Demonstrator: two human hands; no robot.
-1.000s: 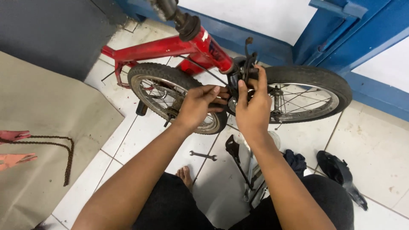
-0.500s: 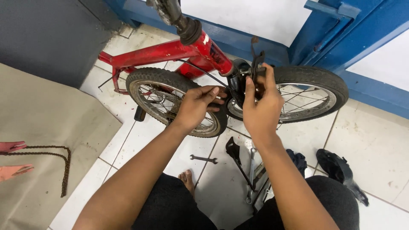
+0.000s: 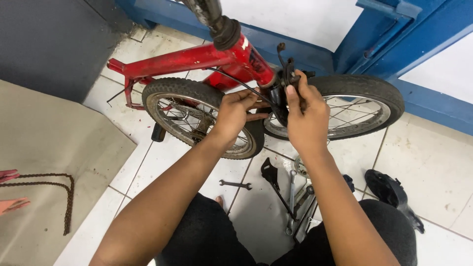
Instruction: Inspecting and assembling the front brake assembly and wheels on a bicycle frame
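While both hands [image 3: 271, 111] pinch the black brake [image 3: 286, 81], the red bicycle [image 3: 197, 59] lies tilted.

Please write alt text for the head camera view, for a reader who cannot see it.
Both hands, left hand and right hand, work at the black brake part of a small red bicycle folded on a white tiled floor. A wrench lies below; a rusty chain lies left.
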